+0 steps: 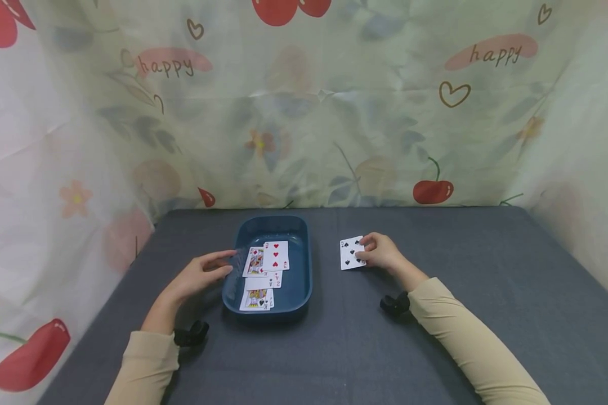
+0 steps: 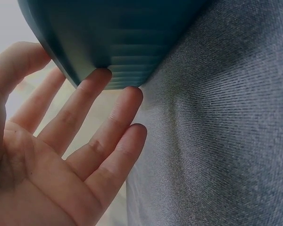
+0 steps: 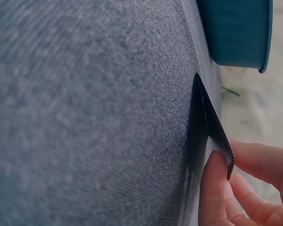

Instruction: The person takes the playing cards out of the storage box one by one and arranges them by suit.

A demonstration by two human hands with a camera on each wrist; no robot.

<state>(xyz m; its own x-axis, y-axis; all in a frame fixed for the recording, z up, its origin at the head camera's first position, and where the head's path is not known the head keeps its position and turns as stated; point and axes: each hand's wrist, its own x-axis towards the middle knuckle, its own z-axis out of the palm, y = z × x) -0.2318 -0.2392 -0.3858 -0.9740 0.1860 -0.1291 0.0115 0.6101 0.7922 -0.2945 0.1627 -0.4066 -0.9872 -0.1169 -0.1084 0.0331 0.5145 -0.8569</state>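
- While the right hand (image 1: 383, 253) pinched a spade card (image 1: 350, 253) between thumb and fingers, the card stood to the right of the tray (image 1: 299, 281), well apart from it.
- Spade card face up in the head view; right wrist view showed it tilted, gripped edge raised off the desk (image 1: 344, 360). Whether the far edge touched the cloth, could not tell.
- Left hand (image 1: 197, 277) lay at the tray's left side, fingers loosely extended and spread, fingertips at the outer wall; it grasped nothing.
- Tray was dark blue, deep-sided, rounded at the corners, set on the desk left of centre.
- Inside it, overlapping cards ran in a rough column: three of hearts (image 1: 276, 256) on top at the far end, partly over a red face card (image 1: 254, 262); another face card (image 1: 255, 301) nearest.
- Both forearms wore beige sleeves (image 1: 466, 332).
- Behind the desk hung a curtain (image 1: 324, 124) printed with cherries.
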